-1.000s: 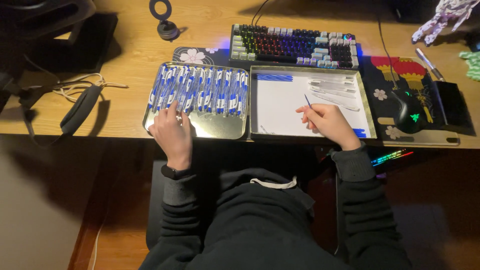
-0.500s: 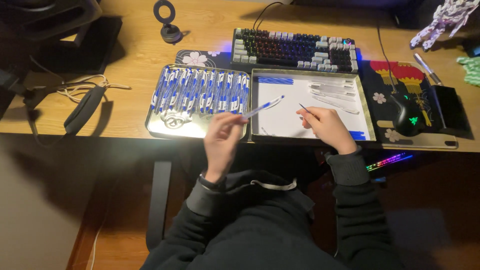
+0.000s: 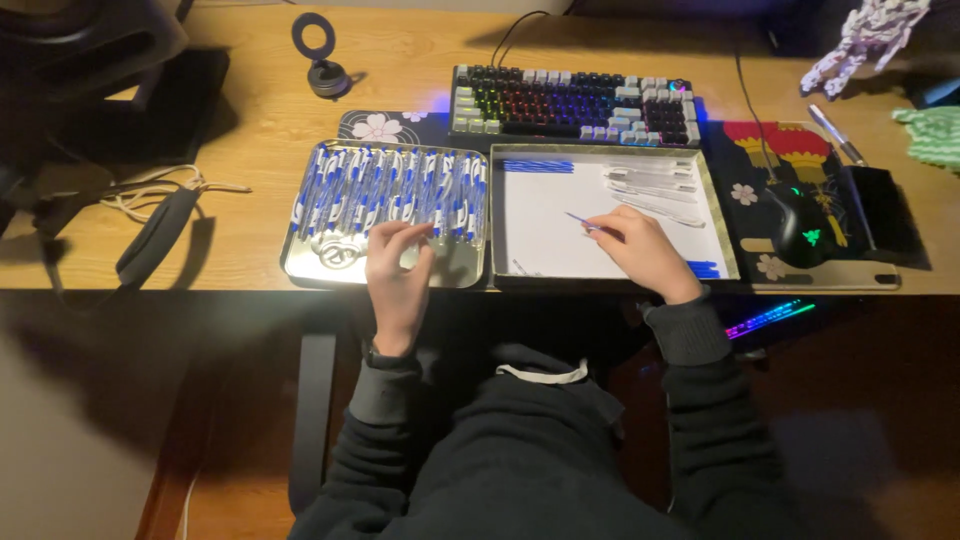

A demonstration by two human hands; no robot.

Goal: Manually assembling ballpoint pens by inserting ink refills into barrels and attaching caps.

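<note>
The left hand [image 3: 398,268] is back over the metal tray [image 3: 300,262] of blue pens [image 3: 395,190], its pen gone — fingers curled, empty; the right hand [image 3: 640,250] pinches a thin refill [image 3: 578,218].

A wooden desk [image 3: 250,110] carries everything. On it, a metal tray [image 3: 300,268] sits at nine o'clock of a shallow box [image 3: 716,210], with a lit keyboard [image 3: 575,105] at twelve, a patterned mat [image 3: 745,190] at three, and a ring stand [image 3: 322,55] at eleven.
</note>
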